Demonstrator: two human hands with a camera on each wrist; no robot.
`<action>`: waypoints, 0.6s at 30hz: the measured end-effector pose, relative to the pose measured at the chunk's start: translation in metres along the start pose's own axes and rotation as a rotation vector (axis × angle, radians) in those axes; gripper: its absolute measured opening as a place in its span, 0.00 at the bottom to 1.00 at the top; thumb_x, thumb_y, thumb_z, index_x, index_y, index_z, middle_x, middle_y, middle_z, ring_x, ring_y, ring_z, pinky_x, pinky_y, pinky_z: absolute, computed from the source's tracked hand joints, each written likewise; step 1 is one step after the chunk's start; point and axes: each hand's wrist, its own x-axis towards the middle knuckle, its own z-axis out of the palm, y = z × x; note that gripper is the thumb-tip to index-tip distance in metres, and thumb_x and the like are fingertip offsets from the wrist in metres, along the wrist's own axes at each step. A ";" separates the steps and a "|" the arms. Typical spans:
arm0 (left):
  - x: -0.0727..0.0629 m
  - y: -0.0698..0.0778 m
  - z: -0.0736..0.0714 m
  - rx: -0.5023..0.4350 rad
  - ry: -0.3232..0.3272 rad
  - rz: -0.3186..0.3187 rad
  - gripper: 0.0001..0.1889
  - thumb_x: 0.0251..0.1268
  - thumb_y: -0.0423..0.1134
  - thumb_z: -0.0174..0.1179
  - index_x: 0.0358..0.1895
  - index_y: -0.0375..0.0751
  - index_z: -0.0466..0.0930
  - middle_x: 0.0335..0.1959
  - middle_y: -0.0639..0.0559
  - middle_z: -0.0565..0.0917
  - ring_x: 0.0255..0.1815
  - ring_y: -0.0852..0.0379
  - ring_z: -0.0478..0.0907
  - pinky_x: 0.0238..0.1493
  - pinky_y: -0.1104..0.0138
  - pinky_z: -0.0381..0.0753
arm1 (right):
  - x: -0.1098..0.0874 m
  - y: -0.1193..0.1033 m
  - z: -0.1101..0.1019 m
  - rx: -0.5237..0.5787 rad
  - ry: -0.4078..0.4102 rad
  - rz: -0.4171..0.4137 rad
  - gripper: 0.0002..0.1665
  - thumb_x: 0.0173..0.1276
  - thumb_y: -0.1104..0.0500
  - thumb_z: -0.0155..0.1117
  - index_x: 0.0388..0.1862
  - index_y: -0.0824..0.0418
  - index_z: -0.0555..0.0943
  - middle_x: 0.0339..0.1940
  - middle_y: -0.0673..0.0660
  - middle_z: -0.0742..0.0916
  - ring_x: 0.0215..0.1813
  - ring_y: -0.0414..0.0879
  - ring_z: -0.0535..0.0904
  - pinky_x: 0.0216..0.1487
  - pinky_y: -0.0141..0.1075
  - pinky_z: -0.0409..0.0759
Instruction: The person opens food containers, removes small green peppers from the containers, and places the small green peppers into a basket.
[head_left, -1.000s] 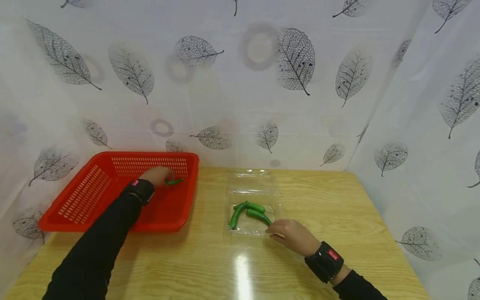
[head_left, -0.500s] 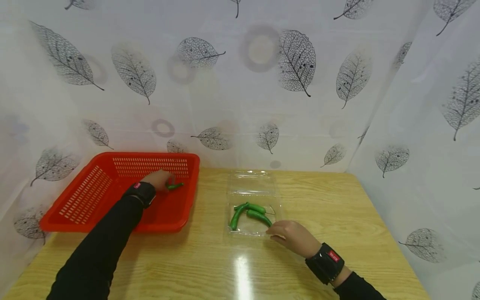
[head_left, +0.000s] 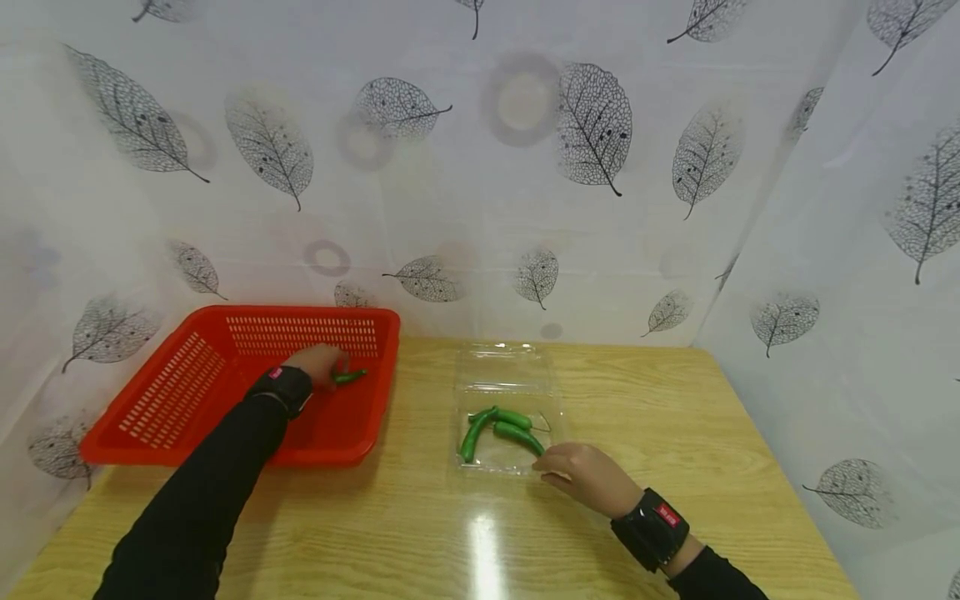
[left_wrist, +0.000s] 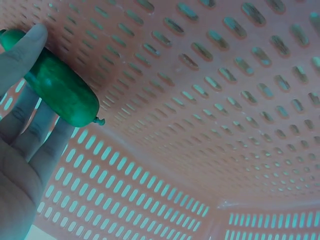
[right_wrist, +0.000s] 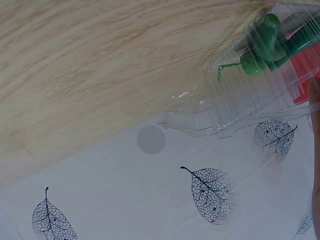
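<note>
Inside the red plastic basket (head_left: 330,425), my left hand (head_left: 317,363) pinches a green pepper (left_wrist: 64,90); its thumb lies over the pepper and its fingers are beneath. The pepper's tip and short stem show past the fingers in the left wrist view. My right hand (head_left: 592,477) grips the near right corner of a clear plastic box (head_left: 491,456), which lies with its hinged lid (head_left: 502,367) folded back. Three green peppers lie in the box: a curved one (head_left: 476,433) on the left, another (head_left: 514,417) behind, and one (head_left: 517,435) beside my right fingertips.
The wooden table (head_left: 645,400) carries the basket at the left and the box near the middle. Behind and to the right hangs a pale leaf-patterned sheet (head_left: 465,192). The basket's slotted wall (left_wrist: 125,175) rises close around my left hand.
My left hand has sunk slightly within the basket, bringing the green pepper down with it. The right hand keeps its place at the box corner.
</note>
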 end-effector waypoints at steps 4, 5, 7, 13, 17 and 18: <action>-0.002 0.004 -0.001 -0.015 -0.001 -0.009 0.13 0.42 0.29 0.70 0.35 0.39 0.79 0.31 0.47 0.81 0.33 0.52 0.75 0.34 0.61 0.76 | 0.000 -0.001 -0.001 -0.003 -0.005 0.007 0.09 0.54 0.64 0.70 0.37 0.60 0.85 0.33 0.50 0.88 0.36 0.39 0.84 0.38 0.25 0.80; -0.002 0.005 -0.002 -0.013 -0.002 -0.007 0.14 0.42 0.29 0.70 0.35 0.39 0.79 0.31 0.46 0.81 0.33 0.52 0.75 0.34 0.61 0.76 | 0.000 -0.001 -0.001 -0.004 -0.005 0.009 0.10 0.54 0.64 0.70 0.37 0.60 0.85 0.33 0.50 0.88 0.36 0.39 0.84 0.38 0.26 0.80; -0.003 0.006 -0.003 -0.006 -0.004 -0.004 0.14 0.42 0.29 0.71 0.36 0.38 0.79 0.32 0.46 0.81 0.34 0.51 0.76 0.35 0.60 0.76 | 0.000 -0.001 -0.001 -0.005 -0.008 0.012 0.10 0.54 0.64 0.70 0.37 0.60 0.85 0.33 0.50 0.88 0.36 0.39 0.84 0.38 0.26 0.80; -0.003 0.005 -0.003 -0.007 0.006 -0.006 0.15 0.41 0.30 0.71 0.37 0.37 0.80 0.33 0.45 0.82 0.36 0.49 0.77 0.38 0.58 0.77 | 0.000 0.000 0.000 -0.001 -0.017 0.020 0.10 0.54 0.64 0.69 0.37 0.60 0.85 0.33 0.50 0.88 0.36 0.39 0.84 0.38 0.26 0.80; 0.000 0.001 -0.001 -0.014 0.010 0.005 0.17 0.40 0.30 0.72 0.38 0.36 0.80 0.33 0.45 0.83 0.36 0.49 0.78 0.38 0.58 0.78 | 0.000 -0.001 -0.001 0.003 -0.032 0.027 0.10 0.54 0.64 0.69 0.37 0.60 0.85 0.34 0.50 0.88 0.37 0.39 0.84 0.39 0.26 0.81; 0.001 0.000 0.000 -0.015 0.011 0.001 0.17 0.40 0.30 0.72 0.38 0.36 0.81 0.33 0.45 0.83 0.36 0.49 0.78 0.38 0.58 0.78 | 0.000 -0.001 -0.002 0.003 -0.037 0.029 0.10 0.55 0.64 0.69 0.38 0.60 0.85 0.34 0.50 0.88 0.38 0.39 0.84 0.39 0.27 0.81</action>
